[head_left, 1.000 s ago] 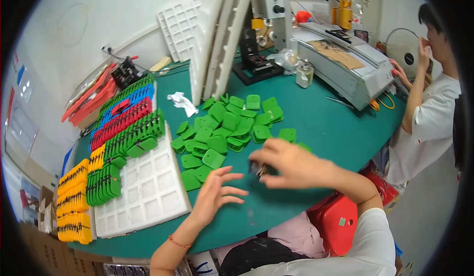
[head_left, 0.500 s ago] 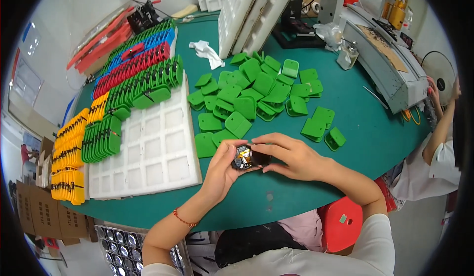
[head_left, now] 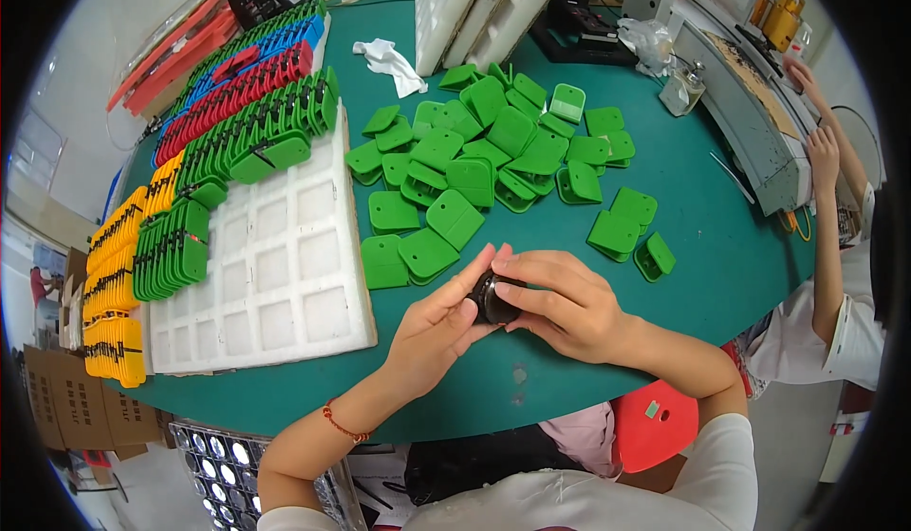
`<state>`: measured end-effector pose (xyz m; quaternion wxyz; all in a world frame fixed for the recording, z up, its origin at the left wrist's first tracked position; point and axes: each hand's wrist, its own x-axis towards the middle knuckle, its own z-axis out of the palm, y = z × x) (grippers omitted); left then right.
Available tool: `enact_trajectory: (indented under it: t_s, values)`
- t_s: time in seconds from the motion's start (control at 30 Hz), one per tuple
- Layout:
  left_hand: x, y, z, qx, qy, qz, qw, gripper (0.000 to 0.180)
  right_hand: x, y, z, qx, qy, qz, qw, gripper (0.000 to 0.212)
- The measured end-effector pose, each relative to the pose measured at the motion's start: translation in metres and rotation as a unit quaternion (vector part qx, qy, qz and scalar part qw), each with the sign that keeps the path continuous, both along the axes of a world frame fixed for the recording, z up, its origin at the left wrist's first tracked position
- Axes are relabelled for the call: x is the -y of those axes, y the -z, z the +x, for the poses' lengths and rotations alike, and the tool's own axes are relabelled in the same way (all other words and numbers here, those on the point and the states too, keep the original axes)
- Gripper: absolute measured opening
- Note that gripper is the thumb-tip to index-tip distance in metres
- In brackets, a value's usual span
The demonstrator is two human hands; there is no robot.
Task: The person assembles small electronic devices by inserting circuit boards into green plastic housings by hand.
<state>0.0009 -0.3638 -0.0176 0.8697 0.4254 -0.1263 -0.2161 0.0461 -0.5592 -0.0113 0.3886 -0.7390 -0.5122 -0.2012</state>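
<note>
Above the near middle of the green table, a small round black device [head_left: 492, 299] sits between my two hands. My left hand [head_left: 429, 330] grips its left side, thumb and fingers wrapped around it. From the right, my right hand [head_left: 575, 305] presses its fingers on the dark, glossy round cover. The inside of the device is hidden now. Just beyond my hands lie loose green plastic folded pieces [head_left: 454, 220], heaped in a pile, each with a small hole.
Left stands a white foam tray [head_left: 359, 315] with square pockets, beside rows of yellow [head_left: 116, 296], green, red and blue pieces. Foam trays [head_left: 454, 18] lean at the back. A grey machine [head_left: 735, 118] is on the right, near a co-worker's hands [head_left: 824, 156]. A crumpled white tissue [head_left: 389, 66] lies behind.
The device's open face with electronics showed before; now the black cover is against it and hides them. My hands have drawn closer together. The co-worker's hands have come further into view.
</note>
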Motion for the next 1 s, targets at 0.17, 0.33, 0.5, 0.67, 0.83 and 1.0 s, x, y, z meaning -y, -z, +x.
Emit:
enact_trajectory:
  t_s: [0.17, 0.33, 0.5, 0.67, 0.83, 1.0]
  values:
    - [-0.0014, 0.0018, -0.0011, 0.04, -0.003, 0.026, 0.999, 0.05, -0.0027, 0.0, 0.0003, 0.015, -0.003, 0.011, 1.0, 0.045]
    - [-0.002, 0.0044, -0.0023, 0.069, -0.007, 0.051, 0.996, 0.051, -0.0029, 0.0008, -0.0008, 0.024, -0.001, 0.018, 1.0, 0.042]
    - [-0.0034, 0.0071, -0.0035, 0.092, -0.009, 0.069, 0.993, 0.051, -0.0022, 0.0044, 0.0002, 0.036, -0.003, 0.018, 0.999, 0.044]
    - [-0.002, 0.0038, -0.0026, 0.121, -0.012, 0.098, 0.988, 0.052, -0.0014, 0.0054, 0.0003, 0.035, -0.003, 0.028, 0.999, 0.042]
    - [-0.0028, 0.0026, -0.0036, 0.125, -0.012, 0.112, 0.986, 0.052, -0.0025, 0.0062, 0.0001, 0.031, -0.005, 0.036, 0.999, 0.041]
    - [-0.0007, 0.0018, -0.0048, 0.15, -0.041, 0.154, 0.976, 0.055, -0.0029, 0.0057, -0.0012, 0.024, -0.002, 0.04, 0.999, 0.04]
